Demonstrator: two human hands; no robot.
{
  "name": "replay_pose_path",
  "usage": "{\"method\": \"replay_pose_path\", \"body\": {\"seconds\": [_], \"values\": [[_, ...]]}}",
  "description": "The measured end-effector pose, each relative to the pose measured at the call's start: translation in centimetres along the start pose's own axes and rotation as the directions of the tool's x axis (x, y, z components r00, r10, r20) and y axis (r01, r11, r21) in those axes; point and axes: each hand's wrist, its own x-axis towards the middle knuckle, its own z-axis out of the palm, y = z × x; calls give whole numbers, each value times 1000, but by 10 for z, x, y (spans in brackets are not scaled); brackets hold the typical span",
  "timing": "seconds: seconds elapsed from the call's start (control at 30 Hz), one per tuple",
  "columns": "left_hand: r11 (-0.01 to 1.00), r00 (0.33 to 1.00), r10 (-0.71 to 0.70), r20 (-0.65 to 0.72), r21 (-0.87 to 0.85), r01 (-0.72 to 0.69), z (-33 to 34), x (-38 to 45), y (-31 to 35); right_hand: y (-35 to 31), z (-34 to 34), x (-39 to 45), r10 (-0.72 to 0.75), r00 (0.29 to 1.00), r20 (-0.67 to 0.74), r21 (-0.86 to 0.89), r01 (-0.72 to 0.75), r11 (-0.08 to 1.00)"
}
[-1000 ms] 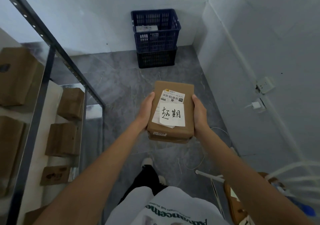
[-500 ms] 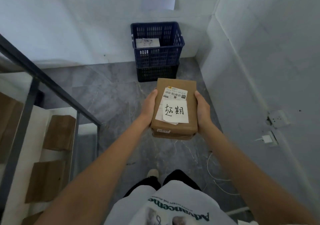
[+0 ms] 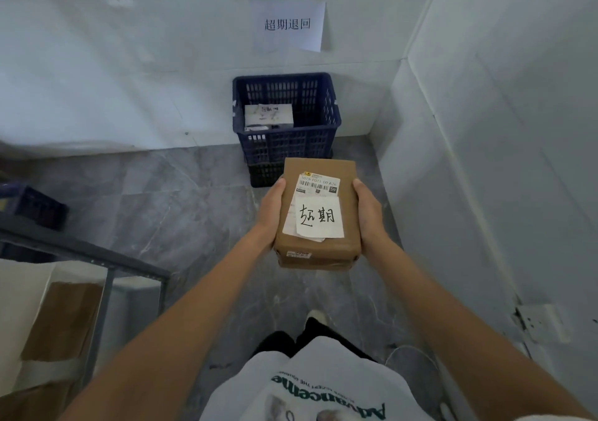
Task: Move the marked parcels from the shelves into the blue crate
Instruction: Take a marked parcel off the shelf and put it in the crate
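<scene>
The left hand [image 3: 270, 213] and right hand [image 3: 369, 216] hold the box [image 3: 318, 249] by its sides, flat, note up, near the far crate [image 3: 288, 143].

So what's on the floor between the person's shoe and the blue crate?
Nothing: only bare grey floor between the shoe and blue crate, head view.

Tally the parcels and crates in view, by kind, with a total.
Brown cardboard parcel held in both hands: 1
White parcel in the blue crate: 1
Brown boxes on the shelf, lower left: at least 1, blurred
Blue crate: 1
Dark crate beneath it: 1
Total: 5
</scene>
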Motion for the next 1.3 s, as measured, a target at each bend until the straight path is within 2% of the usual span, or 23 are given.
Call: {"method": "replay_pose_path", "body": {"seconds": [0.33, 0.4, 0.47, 0.63, 0.7, 0.8, 0.9, 1.0, 1.1, 1.2, 1.3], "values": [[1000, 994, 30, -107, 8, -29, 27, 125, 65, -69, 36, 137, 42, 995, 88, -52, -37, 998], [1000, 994, -5, -107, -18, 3, 27, 157, 78, -79, 50, 170, 65, 994, 89, -54, -61, 997], [998, 995, -55, -82, -48, 51, 27, 187, 93, -90, 63, 200, 79, 993, 84, -37, -76, 996], [985, 981, -171, 89, -7, 173, 26, 255, 135, -115, 95, 260, 62, 997, 54, -24, -61, 998], [986, 979, -164, 119, 7, 165, 25, 284, 151, -127, 105, 283, 30, 999, 21, -22, -30, 999], [985, 975, -169, 142, 62, 162, 28, 322, 172, -146, 115, 312, 90, 996, 11, 38, -90, 995], [974, 964, -197, 178, 150, 171, 27, 359, 186, -160, 118, 341, 147, 987, 57, 126, -153, 980], [962, 950, -231, 210, 197, 190, 30, 397, 205, -175, 121, 380, 220, 962, 165, 111, -240, 964], [955, 955, -249, 159, 202, 216, 35, 430, 217, -184, 124, 418, 273, 947, 170, 85, -291, 953], [927, 959, -282, -25, 253, 279, 41, 458, 230, -196, 133, 450, 266, 959, 101, 75, -274, 959], [863, 891, -401, -214, 239, 446, 37, 480, 236, -207, 142, 484, 266, 963, 37, 114, -268, 957]]}}
